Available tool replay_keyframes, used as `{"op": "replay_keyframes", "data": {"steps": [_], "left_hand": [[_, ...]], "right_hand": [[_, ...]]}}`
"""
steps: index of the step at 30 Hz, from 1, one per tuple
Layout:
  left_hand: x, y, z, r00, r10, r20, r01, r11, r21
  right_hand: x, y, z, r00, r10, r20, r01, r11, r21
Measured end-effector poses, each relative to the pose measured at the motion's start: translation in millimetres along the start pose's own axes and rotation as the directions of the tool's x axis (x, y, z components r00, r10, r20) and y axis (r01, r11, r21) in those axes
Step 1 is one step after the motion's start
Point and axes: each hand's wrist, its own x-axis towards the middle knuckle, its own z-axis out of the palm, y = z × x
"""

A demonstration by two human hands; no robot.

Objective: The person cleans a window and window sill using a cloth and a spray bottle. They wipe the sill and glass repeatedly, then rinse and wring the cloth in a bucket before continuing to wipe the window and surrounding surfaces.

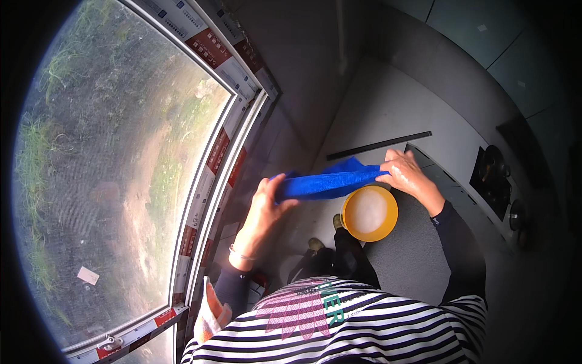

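Note:
A blue cloth is stretched between my two hands, roughly level and partly folded. My left hand grips its left end near the window, with the thumb along the lower edge. At the other end, my right hand pinches the cloth between thumb and fingers; whitish suds or wet spots show on its back. Below the cloth and beside my right hand stands a yellow bucket holding whitish, foamy liquid. A lighter cloth with orange patches hangs by my left side.
A large window with a taped frame rises at the left, with a handle low on it. A dark strip lies on the pale surface ahead. At the right are a cooktop with a pan, and a grey mat on the floor.

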Motion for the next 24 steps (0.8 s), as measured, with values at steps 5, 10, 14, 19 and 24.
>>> {"op": "replay_keyframes", "data": {"steps": [5,10,14,19,24], "left_hand": [[22.6,1.2,-7.7,0.996,0.065,-0.069,-0.044,0.964,0.263],[93.8,74.0,13.5,0.979,0.169,-0.116,-0.170,0.985,-0.001],[66.4,28.3,47.9,0.989,0.071,-0.130,-0.069,0.997,0.018],[-32.2,-42.8,39.1,0.860,-0.507,-0.057,0.485,0.848,-0.215],[-109.0,-68.5,55.8,0.706,-0.707,-0.042,0.676,0.691,-0.257]], "right_hand": [[3.7,25.8,-50.3,0.939,-0.124,0.322,-0.210,0.536,0.818],[-8.5,0.6,20.1,0.984,0.053,0.170,-0.160,-0.161,0.974],[-8.3,-55.3,114.2,0.954,0.158,0.256,-0.222,-0.207,0.953],[70.7,-95.7,181.8,0.933,0.353,0.068,-0.079,0.016,0.997],[222.9,-119.9,236.3,0.739,0.570,-0.358,0.116,0.415,0.902]]}}
